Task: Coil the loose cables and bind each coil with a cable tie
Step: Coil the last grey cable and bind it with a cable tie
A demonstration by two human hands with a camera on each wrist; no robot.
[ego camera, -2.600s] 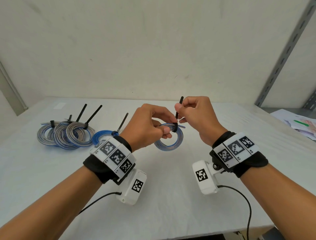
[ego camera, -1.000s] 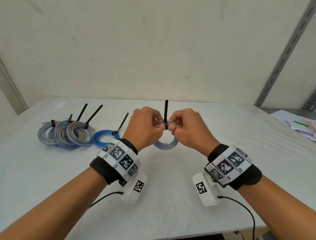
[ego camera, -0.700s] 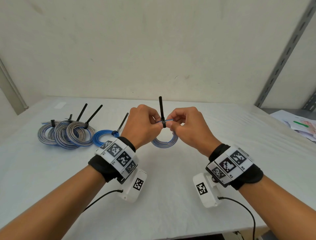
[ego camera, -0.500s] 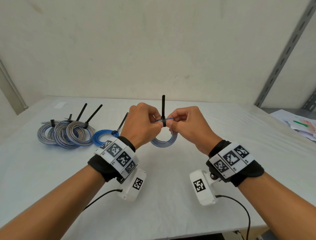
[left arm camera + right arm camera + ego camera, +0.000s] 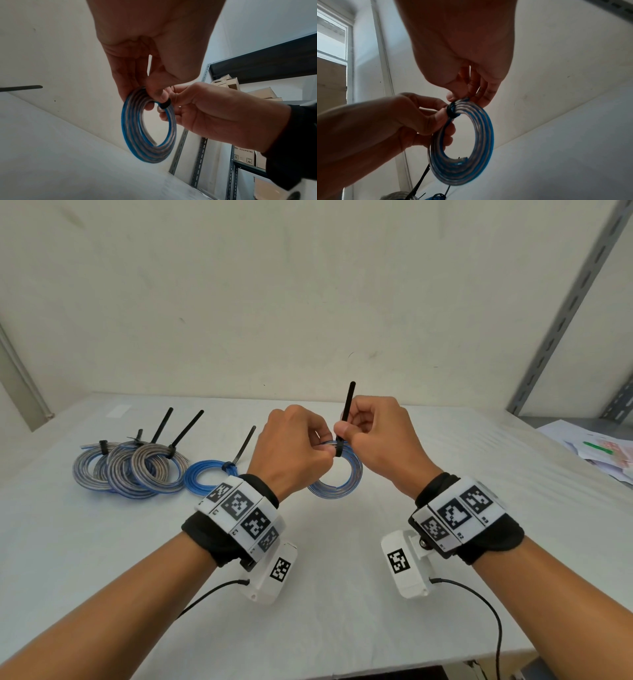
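White cloth with faint wrinkles covers the table (image 5: 102, 542) under a plain pale wall. Above it the left hand (image 5: 291, 450) pinches a flat coil of blue-and-translucent cable (image 5: 337, 486), hanging in round loops. The right hand (image 5: 380, 440) pinches the black ribbed cable tie (image 5: 346, 416) banding the coil's top. Tied coils (image 5: 137, 470) lie left. A shelf carton (image 5: 244, 155) reads "QUANTITY".

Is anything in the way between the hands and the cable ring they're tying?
No, nothing visible. The left hand already holds the coil up off the table, and the right hand pinches the black tie wrapped round it. The finished coils lie away to the left.
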